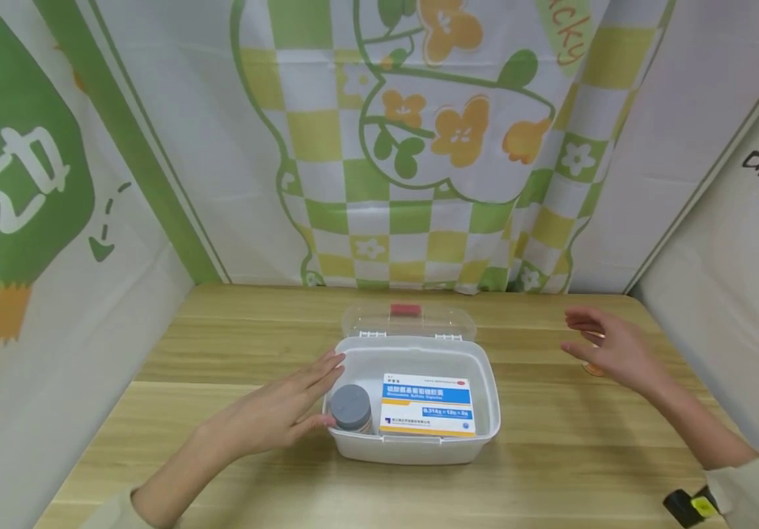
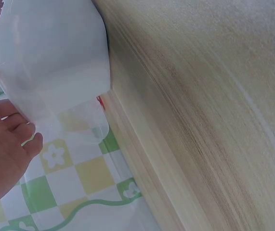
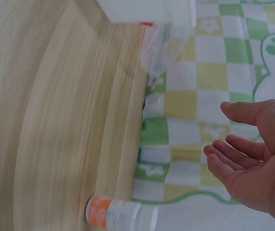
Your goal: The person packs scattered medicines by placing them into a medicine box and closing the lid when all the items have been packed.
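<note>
A white plastic box (image 1: 412, 450) sits on the table, its clear lid (image 1: 366, 321) with a red latch (image 1: 405, 310) swung back behind it. Inside, a bottle with a grey cap (image 1: 350, 406) stands at the left beside a white, blue and orange capsule carton (image 1: 427, 404). My left hand (image 1: 273, 408) rests its fingers on the box's left rim, thumb near the front corner. Over the table's right side my right hand (image 1: 610, 353) hovers holding nothing, fingers loosely bent. Below it stands a white bottle with an orange band (image 3: 120, 213), mostly hidden by the hand in the head view.
The wooden table (image 1: 234, 323) ends at the back against a green and yellow checked curtain (image 1: 419, 220). Printed cloth walls (image 1: 134, 294) close off both sides. A black and yellow object (image 1: 690, 507) lies against the right sleeve.
</note>
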Tool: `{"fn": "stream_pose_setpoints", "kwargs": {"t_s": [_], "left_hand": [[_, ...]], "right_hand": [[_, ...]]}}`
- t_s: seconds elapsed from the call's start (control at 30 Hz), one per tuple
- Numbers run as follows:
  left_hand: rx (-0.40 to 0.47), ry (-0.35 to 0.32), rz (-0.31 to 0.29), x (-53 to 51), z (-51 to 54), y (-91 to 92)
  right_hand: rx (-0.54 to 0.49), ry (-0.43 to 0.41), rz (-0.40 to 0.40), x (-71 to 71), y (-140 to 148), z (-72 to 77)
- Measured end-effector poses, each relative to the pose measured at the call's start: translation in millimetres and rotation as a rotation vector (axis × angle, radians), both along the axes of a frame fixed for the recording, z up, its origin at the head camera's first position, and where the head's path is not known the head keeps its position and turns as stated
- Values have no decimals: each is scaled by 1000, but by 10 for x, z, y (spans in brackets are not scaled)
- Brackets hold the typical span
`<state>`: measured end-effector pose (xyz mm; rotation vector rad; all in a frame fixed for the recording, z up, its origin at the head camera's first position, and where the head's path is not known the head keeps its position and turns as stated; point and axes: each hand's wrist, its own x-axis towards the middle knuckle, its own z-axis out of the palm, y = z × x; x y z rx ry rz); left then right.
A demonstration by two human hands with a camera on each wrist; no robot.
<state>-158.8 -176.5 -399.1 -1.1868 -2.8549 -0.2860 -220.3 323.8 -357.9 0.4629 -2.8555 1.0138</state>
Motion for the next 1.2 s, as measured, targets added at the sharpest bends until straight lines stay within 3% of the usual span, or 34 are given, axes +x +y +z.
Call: {"fn": "stream_pose_setpoints", "kwargs": {"t_s": [0.13, 0.37, 0.5, 0.77, 1.03, 1.2], "left_hand": [[-1, 6, 0, 2, -1, -6], [-6, 18, 4, 1, -22, -13], [-9, 16, 5, -6, -18, -11], [-2, 16, -1, -2, -13, -14], [1, 33, -8, 3, -13, -14], [0, 32, -4, 7, -11, -14]], "right_hand": [[46, 16, -54, -42, 174, -67], [178, 156, -133, -120, 435, -236], [229, 177, -156, -179, 553, -315], [282, 63, -192, -297, 699, -411], [265, -82, -195, -394, 825, -511], [251, -111, -193, -439, 857, -562]]}}
